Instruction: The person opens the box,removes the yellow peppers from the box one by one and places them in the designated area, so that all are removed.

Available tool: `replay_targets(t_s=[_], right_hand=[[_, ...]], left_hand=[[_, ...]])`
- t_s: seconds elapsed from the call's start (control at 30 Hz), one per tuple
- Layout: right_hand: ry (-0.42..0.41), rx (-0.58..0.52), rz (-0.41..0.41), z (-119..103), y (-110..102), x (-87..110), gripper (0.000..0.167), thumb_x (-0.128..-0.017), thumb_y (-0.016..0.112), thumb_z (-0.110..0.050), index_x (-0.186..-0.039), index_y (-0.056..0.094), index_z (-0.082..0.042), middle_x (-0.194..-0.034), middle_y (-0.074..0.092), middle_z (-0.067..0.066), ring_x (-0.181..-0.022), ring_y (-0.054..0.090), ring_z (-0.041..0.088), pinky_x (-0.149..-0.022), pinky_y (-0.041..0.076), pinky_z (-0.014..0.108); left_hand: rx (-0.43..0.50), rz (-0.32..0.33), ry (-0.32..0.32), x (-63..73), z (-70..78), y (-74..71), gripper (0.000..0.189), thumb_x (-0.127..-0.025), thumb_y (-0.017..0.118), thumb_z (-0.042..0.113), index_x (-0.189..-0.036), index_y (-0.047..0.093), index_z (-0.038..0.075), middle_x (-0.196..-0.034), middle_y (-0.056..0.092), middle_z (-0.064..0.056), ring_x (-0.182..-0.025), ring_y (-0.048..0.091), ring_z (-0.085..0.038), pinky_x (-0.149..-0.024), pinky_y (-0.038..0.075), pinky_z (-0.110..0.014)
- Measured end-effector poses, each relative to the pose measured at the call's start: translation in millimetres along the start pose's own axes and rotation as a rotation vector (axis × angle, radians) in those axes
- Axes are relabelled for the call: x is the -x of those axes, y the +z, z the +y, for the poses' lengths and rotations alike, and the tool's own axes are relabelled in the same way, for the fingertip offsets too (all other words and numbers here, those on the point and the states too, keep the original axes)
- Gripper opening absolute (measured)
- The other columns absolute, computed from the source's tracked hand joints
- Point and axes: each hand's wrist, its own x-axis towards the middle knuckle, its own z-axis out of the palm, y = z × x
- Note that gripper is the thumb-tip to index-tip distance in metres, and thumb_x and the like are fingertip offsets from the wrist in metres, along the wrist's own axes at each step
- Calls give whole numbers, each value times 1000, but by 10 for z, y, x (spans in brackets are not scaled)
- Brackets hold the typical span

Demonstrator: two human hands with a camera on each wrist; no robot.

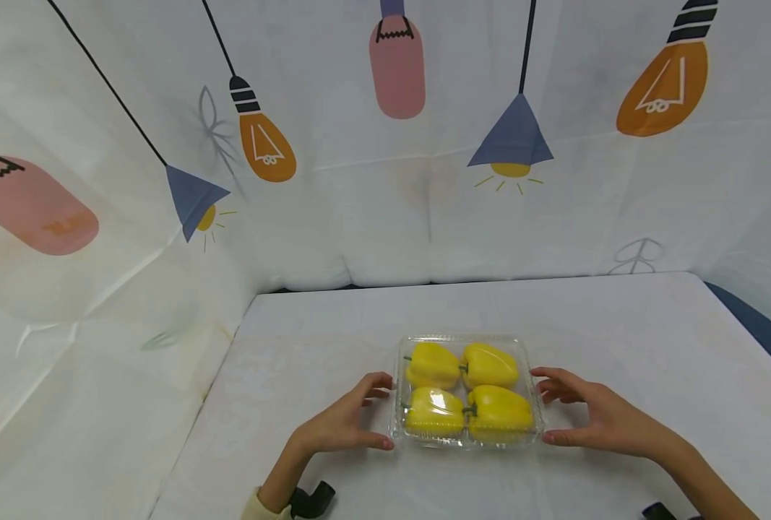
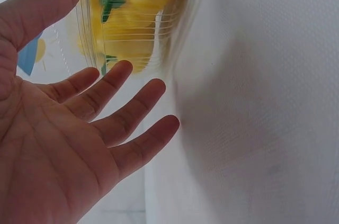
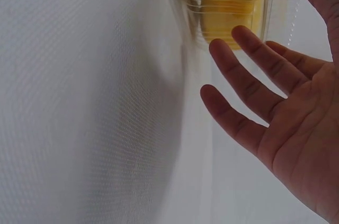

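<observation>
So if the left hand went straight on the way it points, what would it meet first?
Most likely the left side of the clear container, with yellow peppers inside; any gap is hard to judge.

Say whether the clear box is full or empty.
Full: four yellow peppers take up most of the clear box, two by two.

Left fingers (image 2: 128, 117) apart; right fingers (image 3: 242, 80) likewise
</observation>
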Motion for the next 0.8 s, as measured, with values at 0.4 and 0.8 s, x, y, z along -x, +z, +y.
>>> replay_targets(t_s=[0.4,0.8], right_hand=[[9,-23,-20,23,15,-1,82,-74,76,-48,-142,34,-25,-118,59,-6,-99,61,12,-79,54,36],[5,-41,-16,5,4,3,83,-75,76,-46,-143,34,-22,-119,59,-3,-99,62,15,-79,54,35]], left_hand=[[38,-8,-1,-4,-1,13,91,-73,82,27,-143,24,21,-140,37,4,-123,47,-19,-102,41,-43],[117,-39,-12,-24,-9,3,87,-76,80,21,-143,23,17,-129,47,0,-111,53,-17,-93,48,-40]])
